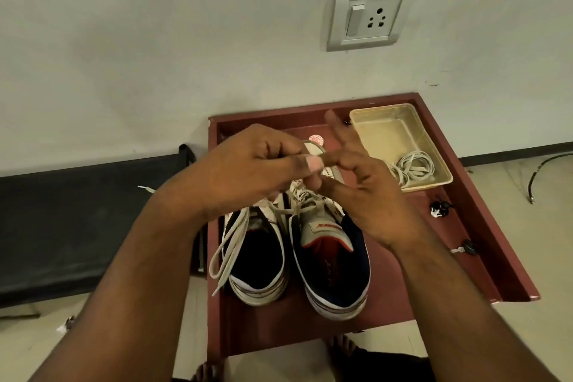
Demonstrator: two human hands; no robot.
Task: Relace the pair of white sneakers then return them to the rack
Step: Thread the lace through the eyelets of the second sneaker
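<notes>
Two white sneakers with dark linings stand side by side, heels toward me, on a dark red table. The left sneaker has a loose white lace trailing off its left side. The right sneaker has lace crossed over its tongue. My left hand hovers above the sneakers' front, fingers curled, pinching the lace. My right hand meets it fingertip to fingertip above the right sneaker, index and thumb pinching there while the other fingers are spread. The toes of both sneakers are hidden by my hands.
A beige plastic tray holding a coiled white cable sits at the table's back right. Keys and a small dark object lie near the right edge. A black bench stands left; a wall socket is above.
</notes>
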